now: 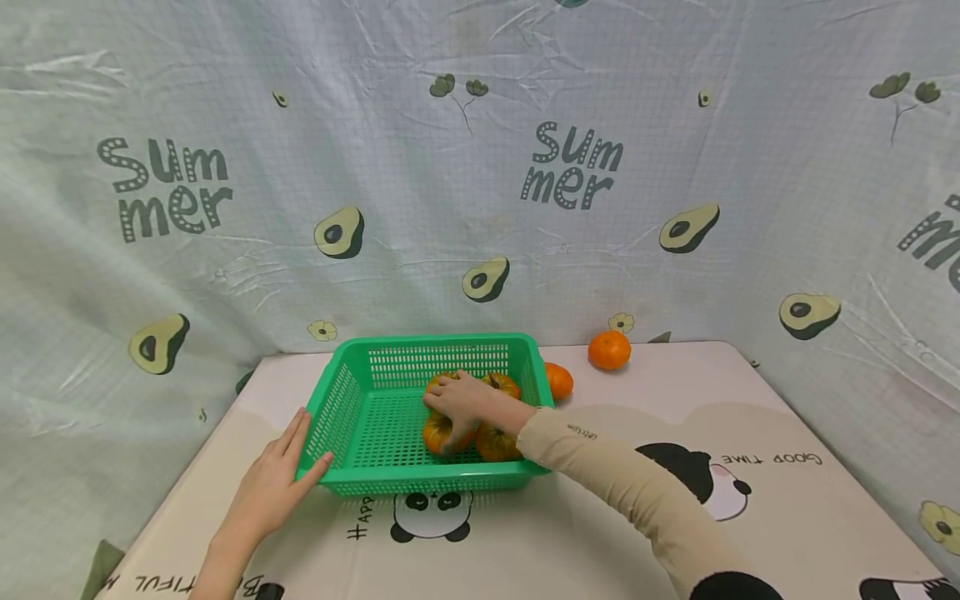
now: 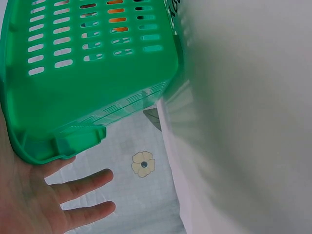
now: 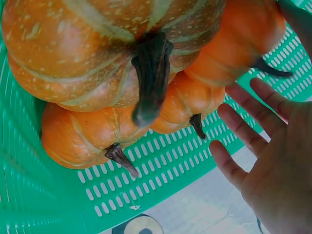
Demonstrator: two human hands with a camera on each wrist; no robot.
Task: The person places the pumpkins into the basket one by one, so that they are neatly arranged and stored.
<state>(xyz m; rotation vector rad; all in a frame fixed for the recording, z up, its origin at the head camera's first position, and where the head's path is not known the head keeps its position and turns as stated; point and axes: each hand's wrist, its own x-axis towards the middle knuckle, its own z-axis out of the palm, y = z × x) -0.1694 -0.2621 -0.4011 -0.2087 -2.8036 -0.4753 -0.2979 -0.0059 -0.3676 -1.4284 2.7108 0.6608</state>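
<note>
Against the near-left corner of the slotted green plastic basket (image 1: 420,475), the left grip (image 1: 279,477) lies spread and straight-fingered. In the basket's right half, four squat, ribbed pumpkins (image 1: 498,444) cluster under the right grip (image 1: 471,402), its fingers loosely extended, thumb against the near-left pumpkin (image 1: 432,436). Right of the basket, two round orange fruits (image 1: 609,350) rest on the tabletop (image 1: 555,521).

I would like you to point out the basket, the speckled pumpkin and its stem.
Basket (image 1: 427,473): head view, near rim.
Speckled pumpkin (image 3: 105,56): right wrist view, orange skin.
Stem (image 3: 151,73): right wrist view, middle of its length.
</note>
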